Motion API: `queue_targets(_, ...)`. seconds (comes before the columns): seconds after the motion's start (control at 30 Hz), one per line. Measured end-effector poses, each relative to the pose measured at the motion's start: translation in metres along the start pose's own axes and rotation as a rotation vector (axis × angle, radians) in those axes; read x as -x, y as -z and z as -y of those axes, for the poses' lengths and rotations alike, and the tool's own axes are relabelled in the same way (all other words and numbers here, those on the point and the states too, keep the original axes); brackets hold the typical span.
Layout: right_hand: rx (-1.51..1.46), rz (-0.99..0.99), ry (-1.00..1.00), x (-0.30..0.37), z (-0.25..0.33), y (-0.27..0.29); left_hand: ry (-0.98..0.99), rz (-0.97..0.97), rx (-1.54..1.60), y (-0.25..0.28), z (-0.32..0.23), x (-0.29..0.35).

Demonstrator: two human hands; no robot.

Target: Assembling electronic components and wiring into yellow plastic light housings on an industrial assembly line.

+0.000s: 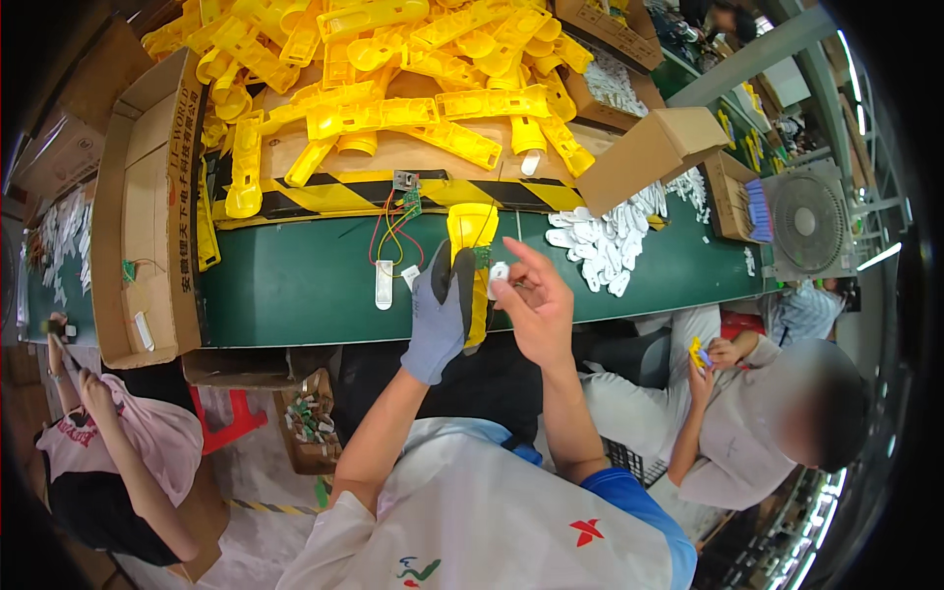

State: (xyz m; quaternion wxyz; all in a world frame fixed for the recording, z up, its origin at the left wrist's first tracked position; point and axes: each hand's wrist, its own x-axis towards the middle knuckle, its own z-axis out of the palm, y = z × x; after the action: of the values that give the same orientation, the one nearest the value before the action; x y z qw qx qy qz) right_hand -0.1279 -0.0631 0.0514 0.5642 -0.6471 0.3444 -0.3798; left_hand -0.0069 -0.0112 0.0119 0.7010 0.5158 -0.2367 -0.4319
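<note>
Head view shows me the gloved left hand (439, 313) gripping a yellow casing (472, 222) over the tabletop (295, 290), with a green circuit board (482, 258) against it; whether that's seated, I can't tell. The right hand (541, 313) pinches a white piece (498, 275), apparently unfitted. Loose yellow casings (393, 116) and white pieces (602, 241) lie heaped, untouched by either hand.

Shows a green table (285, 300) across the middle, a red stool (241, 421) below its left part, and pale floor (261, 477) with a striped line (275, 507). Has a slanting grey beam (757, 57) above a square fan (808, 218) at right; glows with tube lights (880, 256) at far right.
</note>
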Motion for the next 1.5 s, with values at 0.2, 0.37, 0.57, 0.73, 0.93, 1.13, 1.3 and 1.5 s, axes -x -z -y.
queue_targets(0.2,-0.380,0.057,0.009,-0.012,-0.025,0.002,0.077,0.018,0.138,0.002,0.005,0.002)
queue_targets(0.37,-0.508,-0.008,-0.023,-0.014,-0.039,0.006,0.076,0.024,0.093,0.003,0.002,0.000)
queue_targets(0.57,-0.549,0.039,-0.013,-0.021,-0.044,0.011,0.133,0.054,0.207,0.003,-0.002,0.000)
queue_targets(0.73,-0.321,-0.093,0.058,-0.023,-0.037,0.006,0.154,0.049,0.262,0.000,-0.009,0.001)
queue_targets(0.93,0.181,0.035,0.474,-0.014,-0.027,0.008,0.018,-0.034,0.055,0.001,0.003,-0.003)
queue_targets(1.13,0.047,0.149,0.491,-0.014,-0.029,0.013,-0.048,-0.037,-0.086,-0.001,0.004,-0.003)
queue_targets(1.3,-0.313,0.139,0.156,-0.022,-0.041,0.015,0.121,-0.020,0.053,-0.002,-0.007,0.000)
queue_targets(1.5,-0.514,0.081,0.026,-0.025,-0.048,0.009,0.038,0.003,-0.052,-0.001,-0.004,0.000)
